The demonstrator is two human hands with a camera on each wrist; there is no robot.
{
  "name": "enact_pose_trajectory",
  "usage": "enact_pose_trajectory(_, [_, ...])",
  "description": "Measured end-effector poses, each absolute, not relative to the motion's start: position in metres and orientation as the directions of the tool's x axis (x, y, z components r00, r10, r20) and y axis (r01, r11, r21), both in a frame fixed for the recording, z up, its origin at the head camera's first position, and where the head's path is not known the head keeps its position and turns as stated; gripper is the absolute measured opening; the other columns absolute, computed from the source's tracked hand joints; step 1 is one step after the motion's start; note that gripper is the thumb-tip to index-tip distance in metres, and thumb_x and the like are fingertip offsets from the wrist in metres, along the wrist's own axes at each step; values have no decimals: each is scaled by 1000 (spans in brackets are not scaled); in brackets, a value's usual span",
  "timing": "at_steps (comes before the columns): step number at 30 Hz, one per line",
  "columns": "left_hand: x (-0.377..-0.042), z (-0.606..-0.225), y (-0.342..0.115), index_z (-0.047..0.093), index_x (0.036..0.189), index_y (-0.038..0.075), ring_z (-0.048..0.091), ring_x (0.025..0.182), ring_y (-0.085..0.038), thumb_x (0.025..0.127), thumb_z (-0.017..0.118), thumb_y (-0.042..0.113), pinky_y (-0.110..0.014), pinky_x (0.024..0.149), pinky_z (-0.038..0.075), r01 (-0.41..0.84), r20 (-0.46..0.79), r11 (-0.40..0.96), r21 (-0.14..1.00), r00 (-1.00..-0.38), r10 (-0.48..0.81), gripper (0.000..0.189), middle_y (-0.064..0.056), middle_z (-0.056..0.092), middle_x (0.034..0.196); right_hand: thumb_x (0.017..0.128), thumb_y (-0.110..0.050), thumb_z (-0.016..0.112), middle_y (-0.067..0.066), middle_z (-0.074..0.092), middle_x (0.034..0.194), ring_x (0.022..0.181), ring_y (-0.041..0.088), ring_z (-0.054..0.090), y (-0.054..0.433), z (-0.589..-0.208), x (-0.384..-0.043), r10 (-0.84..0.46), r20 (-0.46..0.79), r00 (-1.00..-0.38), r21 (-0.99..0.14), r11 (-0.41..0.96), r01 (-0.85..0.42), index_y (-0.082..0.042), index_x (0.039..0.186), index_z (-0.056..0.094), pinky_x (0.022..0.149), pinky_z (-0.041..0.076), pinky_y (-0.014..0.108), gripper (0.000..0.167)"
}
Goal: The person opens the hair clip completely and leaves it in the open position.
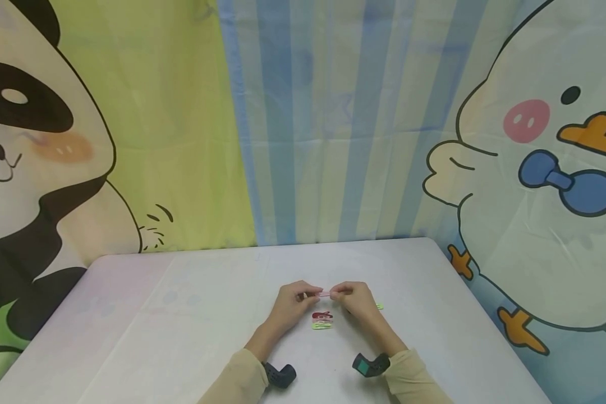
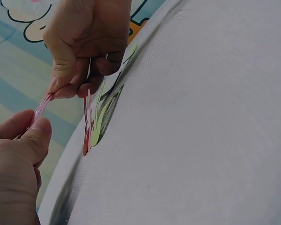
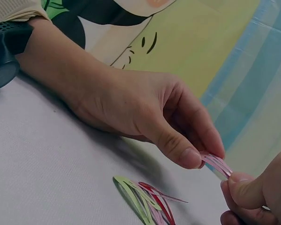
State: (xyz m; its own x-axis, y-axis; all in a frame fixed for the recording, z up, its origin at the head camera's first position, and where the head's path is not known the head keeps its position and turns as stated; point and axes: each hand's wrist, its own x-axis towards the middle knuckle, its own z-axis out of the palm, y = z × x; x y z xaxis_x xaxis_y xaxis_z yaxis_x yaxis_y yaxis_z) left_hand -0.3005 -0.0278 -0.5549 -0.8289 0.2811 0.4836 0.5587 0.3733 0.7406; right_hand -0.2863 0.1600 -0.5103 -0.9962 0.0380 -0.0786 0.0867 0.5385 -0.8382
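Observation:
Both hands hold a pink snap hair clip point(image 1: 325, 294) between them, raised over the table. My left hand point(image 1: 292, 303) pinches one end between thumb and fingers. The other end is pinched by my right hand point(image 1: 356, 300). In the right wrist view the pink clip point(image 3: 217, 164) spans the short gap between the two sets of fingertips. Just below the hands, red, pink and light green hair clips point(image 1: 322, 325) lie in a close row on the table. Another green clip point(image 1: 380, 306) shows partly behind the right hand.
The table point(image 1: 182, 336) has a white cloth with a fold line at left. Behind it hangs a curtain point(image 1: 323, 140) with cartoon animals and stripes. A dark wrist device point(image 1: 280, 376) sits on the left wrist, and another point(image 1: 371, 365) on the right.

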Motion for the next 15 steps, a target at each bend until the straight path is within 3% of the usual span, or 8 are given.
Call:
enact_pose_trajectory(11, [-298,-551,-27,76,97,17,56,68,-1,80,75,17,-19,62,47,550,497,413,726,-834,239,17,9,73,87,83,-31,72,4,71,99,84,17,54,164,-506,-287,-13,-81,-997,-848,527,62,-15,92,75,68,43,27,19])
enact_pose_trajectory(15, [-298,-551,-27,76,95,16,56,68,-1,79,76,15,-19,61,47,555,510,398,730,-831,223,16,8,73,86,83,-34,72,3,71,100,81,16,54,168,-508,-290,-55,-66,-996,-853,521,28,-18,94,75,61,42,26,20])
